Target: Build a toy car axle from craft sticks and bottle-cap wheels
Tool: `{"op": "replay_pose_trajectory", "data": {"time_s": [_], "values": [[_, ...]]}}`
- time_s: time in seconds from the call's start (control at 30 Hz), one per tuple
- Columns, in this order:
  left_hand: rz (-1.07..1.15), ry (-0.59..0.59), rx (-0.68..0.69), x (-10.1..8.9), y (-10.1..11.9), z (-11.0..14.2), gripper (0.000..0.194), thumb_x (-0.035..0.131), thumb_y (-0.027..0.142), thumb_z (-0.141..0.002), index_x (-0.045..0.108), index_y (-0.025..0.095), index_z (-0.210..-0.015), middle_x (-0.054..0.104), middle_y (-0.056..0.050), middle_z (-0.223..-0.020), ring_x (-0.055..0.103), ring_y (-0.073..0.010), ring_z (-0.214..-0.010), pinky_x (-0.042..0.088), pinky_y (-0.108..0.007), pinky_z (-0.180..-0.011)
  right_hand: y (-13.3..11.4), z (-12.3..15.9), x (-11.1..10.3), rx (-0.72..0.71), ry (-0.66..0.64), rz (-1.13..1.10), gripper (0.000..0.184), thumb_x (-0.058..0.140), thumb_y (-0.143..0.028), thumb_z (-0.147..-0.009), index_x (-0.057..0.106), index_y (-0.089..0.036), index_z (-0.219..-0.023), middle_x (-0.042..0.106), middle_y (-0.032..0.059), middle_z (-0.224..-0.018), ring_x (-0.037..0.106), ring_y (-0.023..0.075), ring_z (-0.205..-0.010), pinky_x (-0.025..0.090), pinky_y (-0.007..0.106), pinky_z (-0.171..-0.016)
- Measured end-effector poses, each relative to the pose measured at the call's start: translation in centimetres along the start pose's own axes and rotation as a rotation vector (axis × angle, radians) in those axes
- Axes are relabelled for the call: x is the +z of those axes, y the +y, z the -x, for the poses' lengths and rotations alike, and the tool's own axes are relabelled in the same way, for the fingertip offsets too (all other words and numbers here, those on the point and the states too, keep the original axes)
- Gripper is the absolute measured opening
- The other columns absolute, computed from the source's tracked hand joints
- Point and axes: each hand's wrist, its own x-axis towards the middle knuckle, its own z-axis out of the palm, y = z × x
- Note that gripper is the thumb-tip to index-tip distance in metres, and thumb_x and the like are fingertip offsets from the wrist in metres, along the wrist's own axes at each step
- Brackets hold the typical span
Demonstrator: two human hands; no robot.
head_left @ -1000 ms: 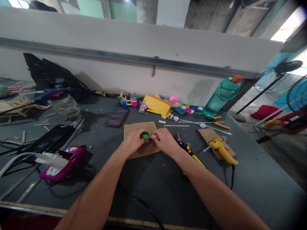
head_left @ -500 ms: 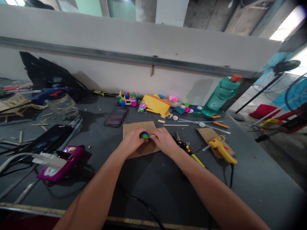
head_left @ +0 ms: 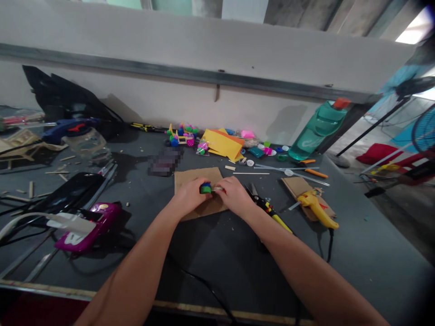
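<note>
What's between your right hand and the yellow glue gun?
In the head view, yellow-handled scissors lie between the right hand and the yellow glue gun.

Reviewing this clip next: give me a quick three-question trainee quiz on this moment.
1. What two colours show on the small round part between the left hand and right hand?
2. True or false: the yellow glue gun rests on a piece of cardboard.
3. Which is nearer the right hand: the teal water bottle or the snips?

Key: 1. Green and blue. 2. True. 3. The snips.
</note>
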Motion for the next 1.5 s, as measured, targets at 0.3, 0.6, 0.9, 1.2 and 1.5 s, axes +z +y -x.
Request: {"op": "replay_pose_trajectory", "data": {"time_s": [0.3,0.6,0.9,1.2,1.5], "values": [[-0.064,0.042,0.049,0.22,0.56,0.15,0.029,0.062,0.035,-0.077,0.065,0.024,-0.104,0.063,-0.005,-0.100,0.060,-0.0234,-0.092,0.046,-0.034,-0.080,-0.26,0.07,-0.03,0.018,-0.030,-0.032,0.010,0.056,-0.013,-0.083,0.065,-0.016,-0.088,0.067,0.0071,-0.089,0.054,0.0201,-0.088,0.042,0.033,-0.083],[-0.076,0.034,0.049,0.24,0.70,0.26,0.021,0.058,0.031,-0.080,0.067,0.023,-0.097,0.065,-0.005,-0.096,0.061,-0.0227,-0.090,0.045,-0.032,-0.077,-0.52,0.08,-0.16,0.041,-0.032,-0.065,0.008,0.056,-0.014,-0.082,0.063,-0.016,-0.085,0.065,0.0075,-0.087,0.054,0.0203,-0.086,0.042,0.032,-0.081],[-0.054,0.028,0.014,0.10,0.81,0.45,0.022,0.056,0.029,-0.080,0.066,0.025,-0.099,0.065,-0.004,-0.097,0.061,-0.0217,-0.088,0.044,-0.030,-0.073,-0.20,0.61,-0.67,0.105,-0.065,-0.140,0.049,0.056,-0.009,-0.067,0.048,-0.014,-0.116,0.059,0.0118,-0.109,0.052,0.0241,-0.101,0.042,0.037,-0.089],[-0.105,0.062,0.017,0.03,0.98,0.50,0.020,0.056,0.035,-0.082,0.067,0.025,-0.095,0.064,-0.004,-0.093,0.060,-0.0206,-0.085,0.044,-0.029,-0.072,0.11,0.67,-0.48,0.071,-0.056,-0.179,0.042,0.052,-0.007,-0.071,0.051,-0.018,-0.111,0.060,0.0094,-0.108,0.053,0.0224,-0.103,0.041,0.036,-0.091],[-0.136,0.052,0.068,0.08,0.73,0.48,0.021,0.055,0.039,-0.084,0.069,0.027,-0.093,0.065,-0.002,-0.093,0.061,-0.0195,-0.081,0.043,-0.028,-0.069,-0.42,0.56,-0.54,0.095,-0.092,-0.189,0.041,0.055,-0.010,-0.073,0.049,-0.018,-0.113,0.061,0.0095,-0.108,0.056,0.0221,-0.101,0.042,0.036,-0.088]]}}
